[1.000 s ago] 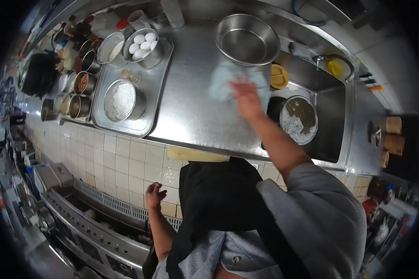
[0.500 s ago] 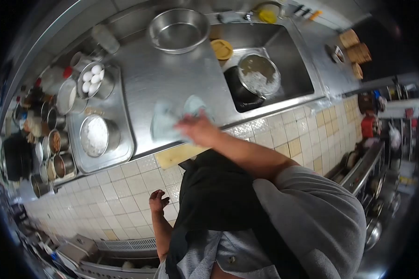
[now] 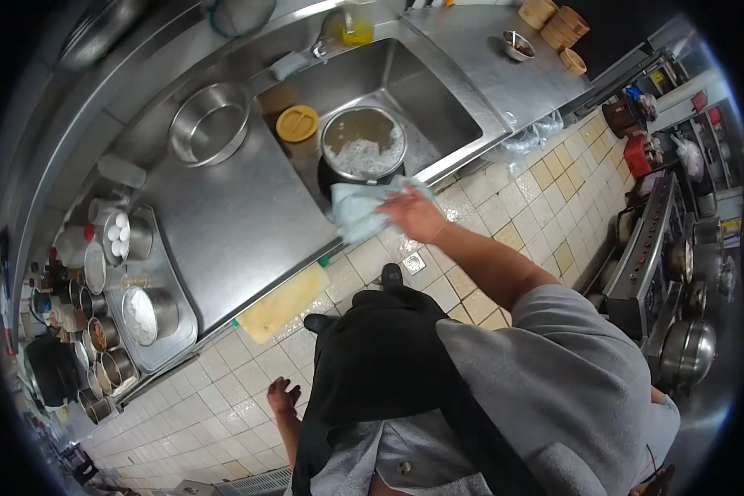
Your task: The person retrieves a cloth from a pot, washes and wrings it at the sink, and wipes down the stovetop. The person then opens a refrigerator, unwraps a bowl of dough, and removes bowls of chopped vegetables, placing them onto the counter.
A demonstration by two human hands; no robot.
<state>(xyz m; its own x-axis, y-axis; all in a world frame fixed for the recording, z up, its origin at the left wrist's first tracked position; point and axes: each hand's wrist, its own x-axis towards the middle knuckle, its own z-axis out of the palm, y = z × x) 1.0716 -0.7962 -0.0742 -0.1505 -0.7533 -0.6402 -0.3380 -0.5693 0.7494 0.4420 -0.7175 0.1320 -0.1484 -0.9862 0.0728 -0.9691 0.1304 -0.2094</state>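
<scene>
Far left, well apart from both hands: tray [image 3: 154, 357] on the worktop [image 3: 244, 227], with a tub of white powder [image 3: 143, 317] and a bowl of eggs [image 3: 118, 235]. Steel basin [image 3: 209, 126] at the back of the worktop, up and left from the right hand.

Left hand [image 3: 283, 397] hangs over the tiled floor [image 3: 244, 413], fingers loosely curled, nothing visible in it. Yellow sheet [image 3: 279, 307] above it in view, along the worktop's front edge.

Pale blue cloth [image 3: 360, 210] at the front left corner of the sink [image 3: 438, 116], directly left of the right hand. Long axis runs roughly crosswise in view; loose end points left, away from the fingers, with one corner sagging toward the worktop's front edge. Right hand [image 3: 413, 217] grasps the cloth's right end, palm down, fingers pointing left; exact finger closure can't tell.

Pot of foamy water [image 3: 364, 145] in the sink, just beyond cloth and hand; yellow lid [image 3: 298, 123] left of the pot. Bamboo steamers [image 3: 564, 30] far up and right of the right hand.

Vs earlier frame: cloth was on the worktop left of the sink, in two lobes, now bunched by the sink corner. Right hand shifted with it. View turned; left hand about the same.
</scene>
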